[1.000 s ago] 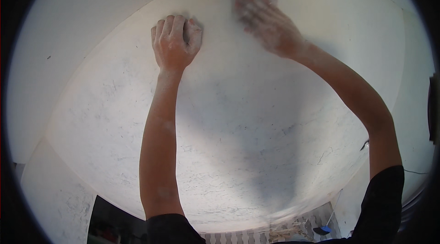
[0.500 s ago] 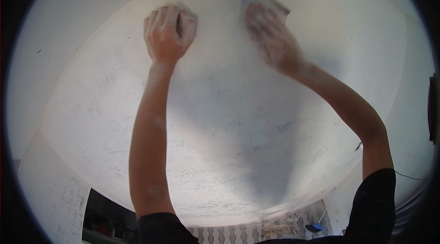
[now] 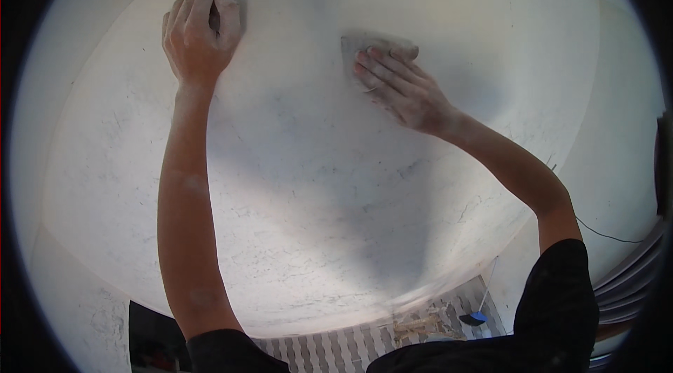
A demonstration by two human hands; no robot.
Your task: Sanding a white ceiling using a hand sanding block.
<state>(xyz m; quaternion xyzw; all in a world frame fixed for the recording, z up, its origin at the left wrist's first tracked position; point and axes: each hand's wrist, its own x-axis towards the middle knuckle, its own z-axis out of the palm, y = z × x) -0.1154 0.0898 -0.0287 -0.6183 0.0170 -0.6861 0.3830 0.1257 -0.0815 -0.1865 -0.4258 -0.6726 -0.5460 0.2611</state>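
Shifted since the earlier frame: right hand with grey pad, lower; left hand, farther left of the pad. Right fingers together, pressed on the pad, which juts past their tips, long axis partly hidden; left fingers curled, contents hidden. Behind the pad, wall; well below it, blue broom.

The left arm was raised nearly straight, the left hand curled loosely with thumb near forefinger; the right arm was bent at the elbow, the right hand angled up-left, its fingers extended side by side
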